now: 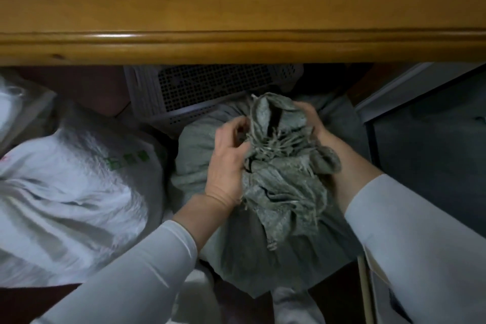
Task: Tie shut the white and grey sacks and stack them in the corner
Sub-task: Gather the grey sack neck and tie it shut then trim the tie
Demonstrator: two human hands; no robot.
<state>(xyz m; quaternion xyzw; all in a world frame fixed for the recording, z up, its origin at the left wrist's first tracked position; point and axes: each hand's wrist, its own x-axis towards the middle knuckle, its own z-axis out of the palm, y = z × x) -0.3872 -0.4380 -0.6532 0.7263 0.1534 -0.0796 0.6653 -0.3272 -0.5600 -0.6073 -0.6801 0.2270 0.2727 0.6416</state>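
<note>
A grey woven sack [278,239] stands on the floor in the middle, under a table edge. Its frayed mouth [278,144] is bunched together, with loose threads sticking out. My left hand [228,163] grips the bunched fabric from the left, fingers curled into it. Gripping the same bunch from the right is my right hand [313,123], with part of it hidden behind the cloth. A white sack [68,192] with green print lies to the left of the grey one. Another grey sack [192,144] shows behind my left hand.
A varnished wooden tabletop [236,42] overhangs the sacks across the upper half of the view. A grey perforated plastic crate [200,92] sits behind the sacks. A dark panel with a white frame [431,144] stands at the right. A thin wooden stick [364,292] leans at lower right.
</note>
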